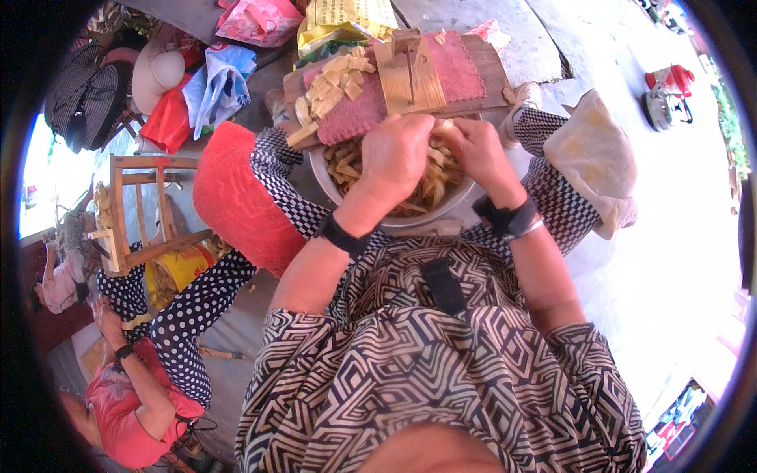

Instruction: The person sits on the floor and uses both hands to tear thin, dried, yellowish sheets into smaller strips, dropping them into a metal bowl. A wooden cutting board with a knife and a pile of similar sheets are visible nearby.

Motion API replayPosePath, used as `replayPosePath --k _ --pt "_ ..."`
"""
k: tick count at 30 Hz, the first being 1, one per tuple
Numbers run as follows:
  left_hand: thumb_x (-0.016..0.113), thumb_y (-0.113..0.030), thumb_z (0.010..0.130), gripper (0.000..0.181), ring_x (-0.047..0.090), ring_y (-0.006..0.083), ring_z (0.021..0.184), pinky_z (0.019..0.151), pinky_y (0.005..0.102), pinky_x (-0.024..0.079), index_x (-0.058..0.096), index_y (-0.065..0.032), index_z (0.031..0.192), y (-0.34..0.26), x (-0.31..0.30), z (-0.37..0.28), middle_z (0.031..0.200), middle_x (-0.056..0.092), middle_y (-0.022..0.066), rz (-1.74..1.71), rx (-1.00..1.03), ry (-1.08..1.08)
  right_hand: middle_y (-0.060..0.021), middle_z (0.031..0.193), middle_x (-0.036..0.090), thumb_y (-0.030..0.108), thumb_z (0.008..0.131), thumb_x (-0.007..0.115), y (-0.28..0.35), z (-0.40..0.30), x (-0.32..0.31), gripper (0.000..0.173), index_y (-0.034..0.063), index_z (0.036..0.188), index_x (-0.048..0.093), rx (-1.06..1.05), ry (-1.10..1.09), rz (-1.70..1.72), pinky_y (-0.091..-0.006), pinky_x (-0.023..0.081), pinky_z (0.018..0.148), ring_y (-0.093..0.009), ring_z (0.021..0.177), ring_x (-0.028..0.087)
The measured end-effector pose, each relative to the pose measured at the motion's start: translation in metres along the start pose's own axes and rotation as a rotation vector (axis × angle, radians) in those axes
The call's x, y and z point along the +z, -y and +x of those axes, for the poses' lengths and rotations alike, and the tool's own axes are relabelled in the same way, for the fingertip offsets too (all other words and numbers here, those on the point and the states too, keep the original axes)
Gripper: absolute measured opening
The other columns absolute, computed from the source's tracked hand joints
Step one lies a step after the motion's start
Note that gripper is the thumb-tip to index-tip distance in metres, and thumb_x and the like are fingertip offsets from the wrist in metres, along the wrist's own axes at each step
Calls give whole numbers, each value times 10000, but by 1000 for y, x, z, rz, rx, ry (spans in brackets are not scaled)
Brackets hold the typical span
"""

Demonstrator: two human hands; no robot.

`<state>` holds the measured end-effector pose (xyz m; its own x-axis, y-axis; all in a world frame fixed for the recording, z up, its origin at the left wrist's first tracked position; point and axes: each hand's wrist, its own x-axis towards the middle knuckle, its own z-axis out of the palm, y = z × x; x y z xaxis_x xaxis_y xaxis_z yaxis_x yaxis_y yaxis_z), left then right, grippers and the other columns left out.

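Both my hands meet over a round metal basin (393, 221) filled with pale brown strips (432, 183). My right hand (476, 148) pinches a small pale piece (443, 125) between thumb and fingers. My left hand (396, 148) is curled close beside it; its fingertips are hidden, so I cannot tell whether it grips the same piece. Just beyond the hands a wooden board (497, 71) lies across the basin's far side, with a pink cloth (355, 115) on it. A wooden block with a narrow metal piece (408, 77) stands on the board, and cut yellowish pieces (334, 83) are heaped left of it.
A red cloth (242, 201) covers my left knee, a pale cloth (591, 154) my right. At left, another person (139, 396) sits near a wooden chair frame (118, 207) and a yellow bag (177, 272). Plastic bags (219, 86) lie at upper left; a metal kettle (665, 109) stands at right.
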<state>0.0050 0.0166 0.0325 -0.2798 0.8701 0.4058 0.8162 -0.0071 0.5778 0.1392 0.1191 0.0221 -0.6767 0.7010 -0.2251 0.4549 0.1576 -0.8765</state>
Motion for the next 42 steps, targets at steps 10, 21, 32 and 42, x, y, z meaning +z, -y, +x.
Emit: replayPosePath --k 10,21,32,42 --pt "604 -101 868 224 599 322 930 804 379 480 621 1 1068 -14 9 -5 1052 633 161 -536 -178 -12 -50 1108 608 146 900 615 4 -13 10 183 -5 968 691 92 175 981 -273 470 857 -146 967 595" --pt "469 -211 994 236 348 38 472 440 182 259 609 -56 885 -43 -19 -23 650 458 -31 -1390 -1016 373 -56 1070 588 28 849 644 10 -1 -9 101 -40 924 653 -320 -348 386 -251 474 803 -135 945 575" --pt "567 -122 871 89 589 388 731 604 439 467 577 -38 845 -9 -39 -8 777 602 177 -62 1 127 -86 905 687 130 858 635 57 3 -42 252 -38 1045 647 -377 280 -31 -256 499 783 -128 871 637" --pt "531 -219 967 258 463 53 686 596 224 392 624 -2 863 5 -78 21 738 525 -44 -766 -451 710 -90 691 619 130 841 612 80 5 -54 153 3 918 647 -312 452 -176 -303 477 601 -170 621 583"
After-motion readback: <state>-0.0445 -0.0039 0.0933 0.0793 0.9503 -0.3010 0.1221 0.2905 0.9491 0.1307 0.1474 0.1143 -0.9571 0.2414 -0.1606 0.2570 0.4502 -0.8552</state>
